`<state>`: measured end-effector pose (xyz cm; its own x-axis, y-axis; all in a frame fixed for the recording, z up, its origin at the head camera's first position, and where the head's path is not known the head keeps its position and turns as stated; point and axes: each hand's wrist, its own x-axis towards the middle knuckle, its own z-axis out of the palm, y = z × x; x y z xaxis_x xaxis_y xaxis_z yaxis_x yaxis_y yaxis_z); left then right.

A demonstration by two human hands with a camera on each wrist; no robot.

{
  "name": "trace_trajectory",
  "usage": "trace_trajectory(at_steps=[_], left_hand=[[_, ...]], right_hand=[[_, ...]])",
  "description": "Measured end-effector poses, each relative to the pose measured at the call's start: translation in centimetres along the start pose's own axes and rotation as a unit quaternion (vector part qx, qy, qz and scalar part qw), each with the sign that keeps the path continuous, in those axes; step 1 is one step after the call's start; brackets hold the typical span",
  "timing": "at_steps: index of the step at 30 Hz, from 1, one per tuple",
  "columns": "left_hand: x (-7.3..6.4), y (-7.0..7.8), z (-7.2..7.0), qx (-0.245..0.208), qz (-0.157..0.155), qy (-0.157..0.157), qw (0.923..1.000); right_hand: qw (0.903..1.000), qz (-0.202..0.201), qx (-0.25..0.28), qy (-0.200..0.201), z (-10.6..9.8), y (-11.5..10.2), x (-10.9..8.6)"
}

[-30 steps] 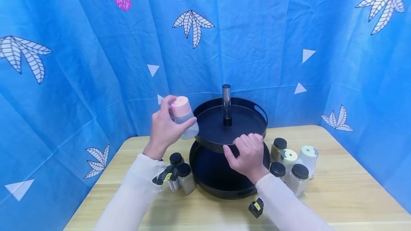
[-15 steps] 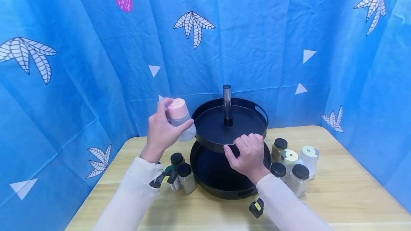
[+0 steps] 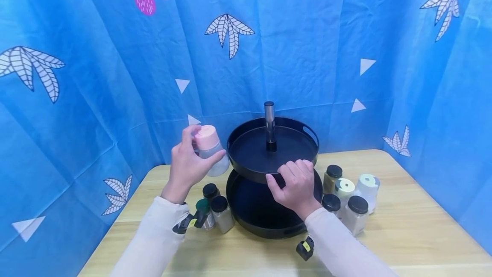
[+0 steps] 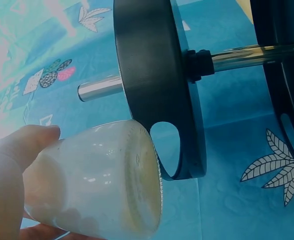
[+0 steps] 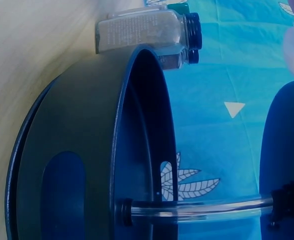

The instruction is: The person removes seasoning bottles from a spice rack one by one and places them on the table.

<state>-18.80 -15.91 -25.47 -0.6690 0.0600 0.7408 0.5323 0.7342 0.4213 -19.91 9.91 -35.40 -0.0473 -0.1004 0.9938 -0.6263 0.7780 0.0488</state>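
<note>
My left hand (image 3: pixel 184 166) holds a shaker jar (image 3: pixel 211 153) with a pink lid and a cloudy, see-through body, tilted beside the left edge of the upper round tray (image 3: pixel 250 153). In the left wrist view the jar's ribbed base (image 4: pixel 144 180) points toward the tray's wall, near an oval handle hole. The black two-tier stand has a silver post (image 3: pixel 270 123) through its middle, and its lower tray (image 3: pixel 257 204) sits on the table. My right hand (image 3: pixel 295 189) grips the upper tray's front rim, fingers curled over it and thumb along the outside. Both trays look bare.
Left of the stand are several small jars, among them a black-lidded one (image 3: pixel 221 213) and a green-lidded one (image 3: pixel 205 213). More jars stand at the right, including a white-capped shaker (image 3: pixel 367 193) and a black-lidded jar (image 3: pixel 356 215). A blue patterned curtain (image 3: pixel 307 63) surrounds the wooden table (image 3: pixel 415 225).
My left hand has moved left and a little down with the jar, leaving a wider gap from the upper tray. The right hand stays on the rim.
</note>
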Motion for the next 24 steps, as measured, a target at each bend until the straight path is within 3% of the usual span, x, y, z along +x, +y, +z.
trace_trajectory(at_steps=[24], left_hand=[[-2.2,-0.7,-0.2,-0.002,-0.007,-0.022,0.9997]], right_hand=[[1.0,0.002,0.003,-0.005,-0.1,0.2,0.0]])
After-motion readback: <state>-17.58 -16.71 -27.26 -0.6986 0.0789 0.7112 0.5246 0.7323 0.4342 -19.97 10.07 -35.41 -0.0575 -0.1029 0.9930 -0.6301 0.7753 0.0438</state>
